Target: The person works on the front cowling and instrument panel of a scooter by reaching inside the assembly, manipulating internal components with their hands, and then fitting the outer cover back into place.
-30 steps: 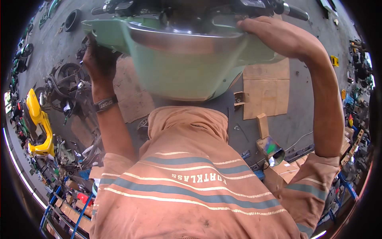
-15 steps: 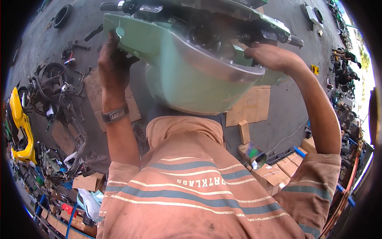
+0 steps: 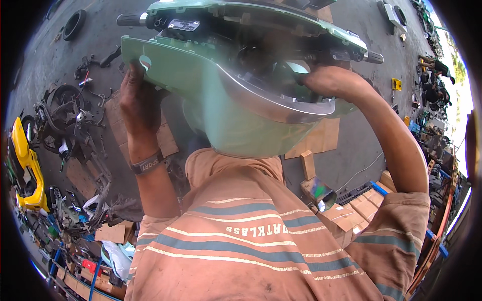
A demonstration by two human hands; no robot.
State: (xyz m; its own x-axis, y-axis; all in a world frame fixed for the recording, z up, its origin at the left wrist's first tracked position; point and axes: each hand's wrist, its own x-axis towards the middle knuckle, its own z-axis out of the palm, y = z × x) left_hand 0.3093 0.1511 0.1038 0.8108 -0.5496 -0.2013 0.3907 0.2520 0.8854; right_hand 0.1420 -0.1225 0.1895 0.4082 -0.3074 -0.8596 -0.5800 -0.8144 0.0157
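A pale green scooter front housing (image 3: 246, 133) fills the upper middle, with a silver trim band along its rim and handlebar grips (image 3: 131, 19) at both ends. My left hand (image 3: 139, 103) is closed on the underside of its left side panel, fingertips near a round hole. My right hand (image 3: 326, 80) reaches over the right rim and grips the housing, its fingertips hidden inside. Dark fittings and a small silver plate (image 3: 184, 25) show within the open top, partly blurred.
Stripped scooter frames (image 3: 68, 120) and a yellow body (image 3: 31, 180) lie left. Cardboard sheets (image 3: 319, 138) are beneath. Boxes (image 3: 359, 210) and a metal canister (image 3: 321, 195) stand lower right. A tyre (image 3: 74, 25) lies far back. People (image 3: 437, 72) are at far right.
Since a second ago the housing has turned to show more of its left panel and open top. Over the last half second it and both hands have moved down in view.
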